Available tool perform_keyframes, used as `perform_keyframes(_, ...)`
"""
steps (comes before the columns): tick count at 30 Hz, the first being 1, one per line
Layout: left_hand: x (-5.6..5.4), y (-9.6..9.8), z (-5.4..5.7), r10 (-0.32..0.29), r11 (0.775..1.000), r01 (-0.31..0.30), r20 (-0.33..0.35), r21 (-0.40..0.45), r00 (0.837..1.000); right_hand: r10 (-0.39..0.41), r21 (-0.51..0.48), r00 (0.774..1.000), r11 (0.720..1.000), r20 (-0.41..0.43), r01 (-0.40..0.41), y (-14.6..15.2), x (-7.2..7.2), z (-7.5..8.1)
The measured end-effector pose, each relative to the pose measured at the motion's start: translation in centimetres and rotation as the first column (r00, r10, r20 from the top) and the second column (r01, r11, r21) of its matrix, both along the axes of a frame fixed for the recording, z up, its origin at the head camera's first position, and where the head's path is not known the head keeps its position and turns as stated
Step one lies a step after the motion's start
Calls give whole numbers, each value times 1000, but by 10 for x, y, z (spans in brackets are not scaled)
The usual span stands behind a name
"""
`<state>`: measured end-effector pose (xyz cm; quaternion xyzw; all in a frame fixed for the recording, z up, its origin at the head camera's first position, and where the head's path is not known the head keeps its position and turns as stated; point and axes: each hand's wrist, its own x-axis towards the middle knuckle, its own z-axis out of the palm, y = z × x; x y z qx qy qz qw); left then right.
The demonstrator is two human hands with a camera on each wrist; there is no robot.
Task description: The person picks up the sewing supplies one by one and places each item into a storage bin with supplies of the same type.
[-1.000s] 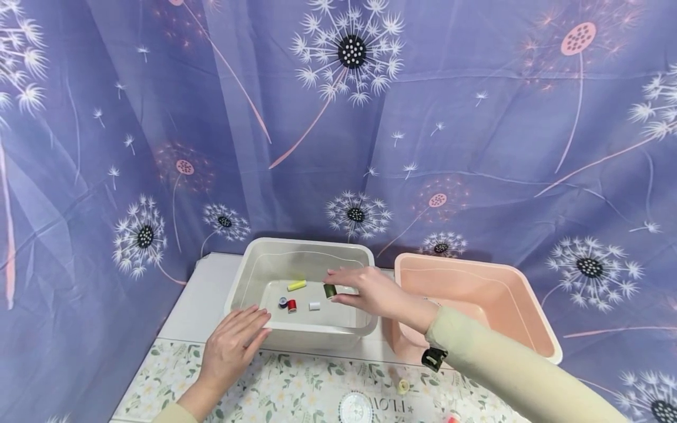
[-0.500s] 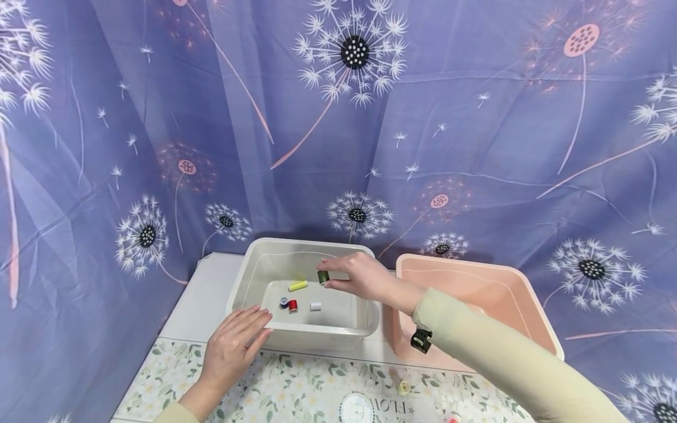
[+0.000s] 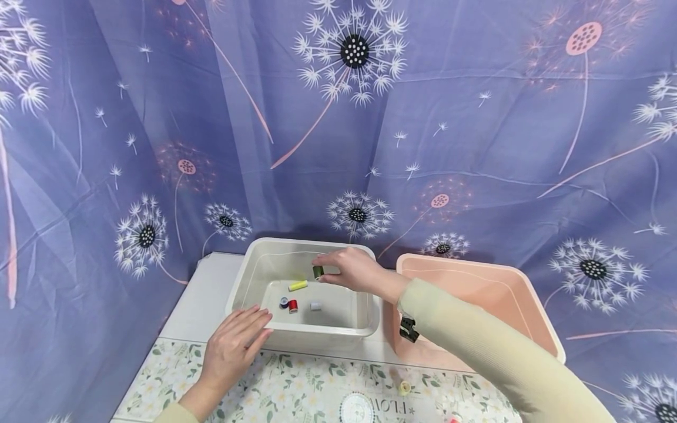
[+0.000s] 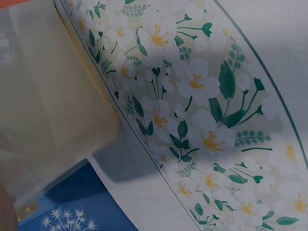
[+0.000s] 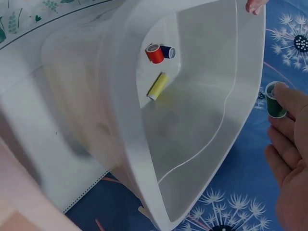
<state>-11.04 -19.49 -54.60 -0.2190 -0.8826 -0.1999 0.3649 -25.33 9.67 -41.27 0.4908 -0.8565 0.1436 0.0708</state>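
Observation:
My right hand (image 3: 351,269) pinches a dark green thread spool (image 3: 318,272) between thumb and fingers above the whitish bin (image 3: 312,330). The right wrist view shows the same green spool (image 5: 275,103) at its right side. On the bin floor lie a yellow spool (image 3: 298,285), a red spool (image 3: 293,306), a dark blue spool (image 3: 284,302) and a white spool (image 3: 315,306). Red and blue sit against each other. With fingers extended, my left hand (image 3: 233,346) rests on the bin's front left rim. The left wrist view catches mostly the bin's outer wall (image 4: 53,110).
To the right stands a pink bin (image 3: 471,267), partly behind my right sleeve (image 3: 476,335). A pale yellow spool (image 3: 404,388) and a reddish thing (image 3: 453,420) lie on the floral mat (image 3: 296,376) in front. A blue dandelion curtain (image 3: 317,117) hangs behind.
My right hand has moved left and slightly up over the whitish bin with the green spool still pinched. The left hand and the spools in the bin have stayed put.

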Motion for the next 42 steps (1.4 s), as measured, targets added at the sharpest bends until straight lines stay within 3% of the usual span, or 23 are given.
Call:
perform_keyframes(20, -1, -2, -3, -23, 1000, 23, 7, 19, 1000, -74, 100, 994, 993, 84, 65, -17, -24, -21)
perform_keyframes(37, -2, -2, -2, -37, 999, 37, 0, 24, 999, -79, 177, 984, 983, 159, 50, -35, -43, -35)
perform_keyframes(42, -2, -1, -2, -34, 999, 34, -4, 21, 999, -126, 228, 978, 970, 168, 86, -43, -46, -42)
